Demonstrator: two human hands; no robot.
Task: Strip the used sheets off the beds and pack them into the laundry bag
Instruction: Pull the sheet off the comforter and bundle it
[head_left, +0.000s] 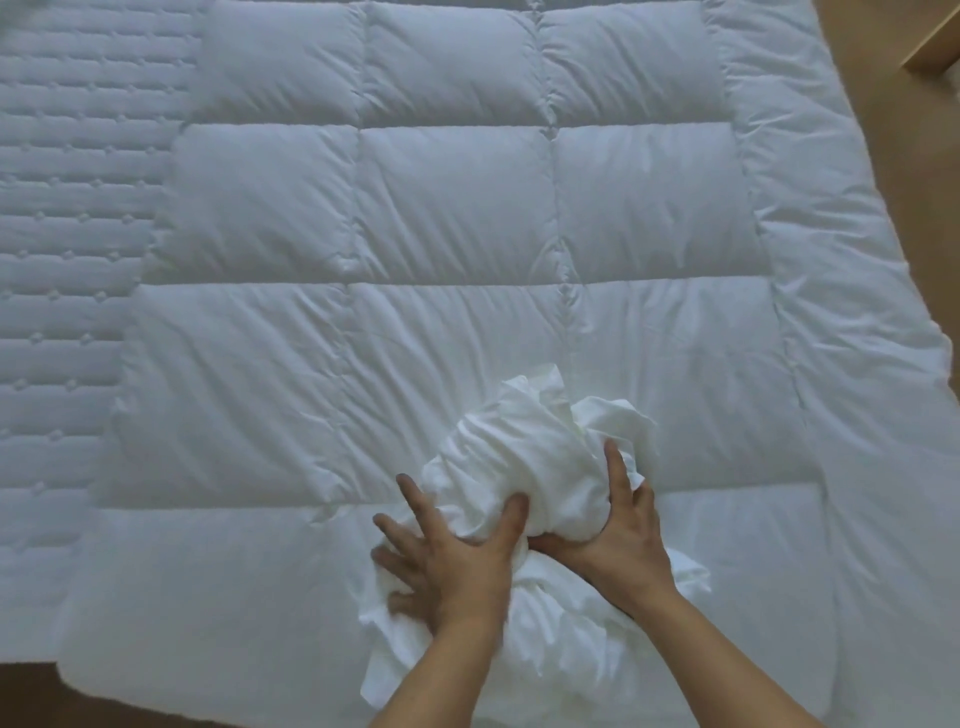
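A crumpled white sheet (540, 457) lies bunched on a puffy white quilted duvet (452, 218) spread over the bed. My left hand (452, 556) presses on the bundle's left side with fingers spread and the thumb dug into the cloth. My right hand (618, 530) cups the bundle's right side, fingers pointing up along it and the thumb tucked under toward the left hand. More of the sheet trails down between my forearms toward the bed's near edge. No laundry bag is in view.
A stitched mattress pad (67, 208) shows bare on the left of the bed. Brown floor (914, 171) runs along the right side, with a wooden furniture corner (935, 47) at the top right. A strip of floor (26, 696) shows at the bottom left.
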